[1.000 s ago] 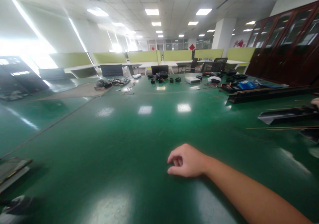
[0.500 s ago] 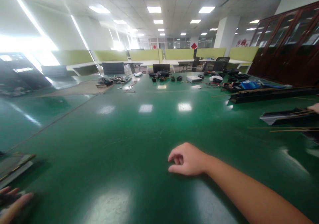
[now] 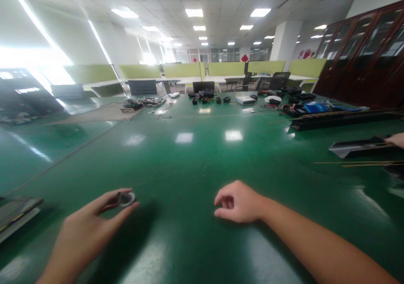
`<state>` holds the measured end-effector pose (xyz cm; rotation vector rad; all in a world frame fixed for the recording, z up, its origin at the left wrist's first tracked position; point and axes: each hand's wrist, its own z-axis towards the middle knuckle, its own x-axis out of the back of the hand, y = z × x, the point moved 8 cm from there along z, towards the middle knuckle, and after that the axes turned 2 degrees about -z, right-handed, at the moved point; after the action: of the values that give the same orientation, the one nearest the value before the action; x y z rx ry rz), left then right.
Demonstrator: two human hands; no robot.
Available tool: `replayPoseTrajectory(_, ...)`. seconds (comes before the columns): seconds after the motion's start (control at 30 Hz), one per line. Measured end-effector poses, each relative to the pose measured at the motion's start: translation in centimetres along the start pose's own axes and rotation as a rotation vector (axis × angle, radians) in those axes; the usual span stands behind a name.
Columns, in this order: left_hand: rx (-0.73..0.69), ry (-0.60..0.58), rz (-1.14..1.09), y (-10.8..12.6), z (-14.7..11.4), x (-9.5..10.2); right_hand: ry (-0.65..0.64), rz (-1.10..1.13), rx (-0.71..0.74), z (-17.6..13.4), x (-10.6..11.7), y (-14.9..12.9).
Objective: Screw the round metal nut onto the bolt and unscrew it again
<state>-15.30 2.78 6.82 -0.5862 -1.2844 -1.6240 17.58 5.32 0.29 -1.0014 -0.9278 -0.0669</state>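
Observation:
My left hand [image 3: 91, 218] is closed around a small round thing [image 3: 127, 199], dark with a pale grey rim, pinched between thumb and fingers just above the green tabletop [image 3: 176, 174]. Its exact kind is too blurred to tell; it looks like a short roll or ring. To the right, my right hand [image 3: 238, 203] rests on the table, fingers loosely curled and the thumb apart from them. Nothing shows between its fingers.
At the left edge lies a flat grey stack [image 3: 19, 216]. Another person's hand [image 3: 396, 139] touches a black channel-shaped piece [image 3: 360, 146] at the right. Thin rods [image 3: 353, 163] lie nearby. Small black parts and a white box [image 3: 245, 100] stand along the far side.
My left hand has come in from the lower left corner toward the middle, carrying the small round thing. My right hand has stayed almost in place.

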Motion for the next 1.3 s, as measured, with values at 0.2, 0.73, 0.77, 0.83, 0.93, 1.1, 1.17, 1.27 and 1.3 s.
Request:
replayPoseTrajectory(0.2,-0.535,-0.233,-0.163,14.8,0.4,-6.4,0.096,0.029,-0.087,-0.1,1.2,1.3)
replayPoseTrajectory(0.73,-0.433,-0.481,-0.670,16.1,-0.5,-15.2,0.150,-0.099,-0.288,0.0,1.6,3.1)
replayPoseTrajectory(0.77,-0.390,-0.525,-0.719,16.0,-0.4,-15.7,0.145,-0.100,-0.288,0.0,1.5,3.1)
replayPoseTrajectory(0.83,-0.323,-0.596,-0.804,16.0,-0.2,-16.3,0.133,-0.101,-0.279,0.0,1.4,2.9)
replayPoseTrajectory(0.93,-0.270,-0.632,-0.843,16.0,-0.2,-16.6,0.123,-0.093,-0.263,0.0,1.3,2.8)
replayPoseTrajectory(1.1,-0.234,-0.652,-0.851,16.3,-0.4,-16.4,0.126,-0.095,-0.259,0.0,1.4,2.8)
replayPoseTrajectory(1.17,-0.214,-0.651,-0.885,16.3,-0.3,-16.4,0.119,-0.101,-0.253,0.0,1.4,2.7)
replayPoseTrajectory(1.27,-0.209,-0.636,-0.915,16.1,-0.2,-16.6,0.114,-0.102,-0.247,-0.1,1.4,2.6)
replayPoseTrajectory(1.3,-0.211,-0.631,-0.922,16.0,-0.2,-16.7,0.114,-0.103,-0.246,-0.1,1.4,2.5)
